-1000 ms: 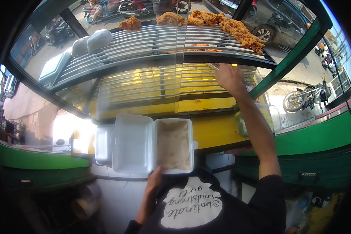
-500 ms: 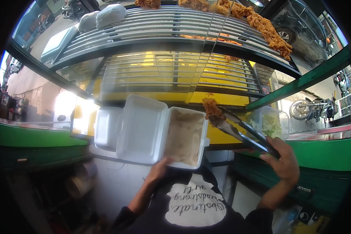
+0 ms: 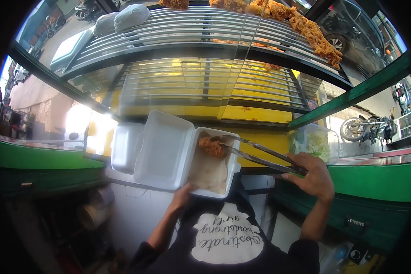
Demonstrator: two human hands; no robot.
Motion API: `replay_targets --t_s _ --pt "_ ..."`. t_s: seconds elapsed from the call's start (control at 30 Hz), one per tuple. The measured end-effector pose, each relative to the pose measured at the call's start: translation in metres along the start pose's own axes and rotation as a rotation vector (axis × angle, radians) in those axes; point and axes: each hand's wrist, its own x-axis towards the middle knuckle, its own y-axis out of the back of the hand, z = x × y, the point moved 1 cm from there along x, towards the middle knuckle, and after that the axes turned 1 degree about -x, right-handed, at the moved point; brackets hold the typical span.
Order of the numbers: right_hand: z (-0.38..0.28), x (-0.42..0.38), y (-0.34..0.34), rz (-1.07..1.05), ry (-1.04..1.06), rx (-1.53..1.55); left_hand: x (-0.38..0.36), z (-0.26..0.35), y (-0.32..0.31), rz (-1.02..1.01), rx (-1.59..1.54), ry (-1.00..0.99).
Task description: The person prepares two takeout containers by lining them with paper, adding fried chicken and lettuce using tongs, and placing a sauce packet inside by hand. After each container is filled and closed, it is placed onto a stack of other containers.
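My right hand grips metal tongs by the handle end. Their tips are around a piece of fried chicken, which is inside the upper part of an open white foam box. Brown paper lines the box, and its lid lies folded back to the left. At the box's lower left corner, my left hand is closed on the edge; its fingertips are partly hidden beneath it.
Another white foam box stands left of the lid. A clear container of shredded greens sits on the right. Ahead, a slatted rack holds several fried chicken pieces behind a glass pane. Green frame bars edge the stall.
My right hand has moved left with the tongs, bringing the fried chicken from above the box's right rim into the box. My left hand still holds the box, which has barely shifted.
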Motion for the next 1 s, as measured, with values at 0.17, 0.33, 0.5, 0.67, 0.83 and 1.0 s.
replay_targets --t_s 0.17,0.33,0.5,0.67,0.83,1.0 --pt "0.03 0.012 -0.009 0.222 -0.097 0.004 0.0 -0.03 0.015 0.062 0.405 -0.596" --pt "0.036 0.082 -0.065 0.366 -0.054 -0.253 0.015 -0.064 0.028 0.038 0.186 -0.33" --pt "0.043 0.172 -0.102 0.507 0.178 -0.287 0.004 -0.05 0.018 0.134 0.264 -0.623" --pt "0.028 0.199 -0.074 -0.018 -0.021 -0.081 -0.012 -0.036 0.015 0.165 0.351 -0.649" --pt "0.054 0.214 -0.096 0.274 0.225 -0.218 -0.001 -0.058 0.019 0.159 0.154 -0.521" --pt "0.051 0.199 -0.094 0.513 0.327 -0.315 0.0 -0.063 0.019 0.157 -0.005 -0.38"
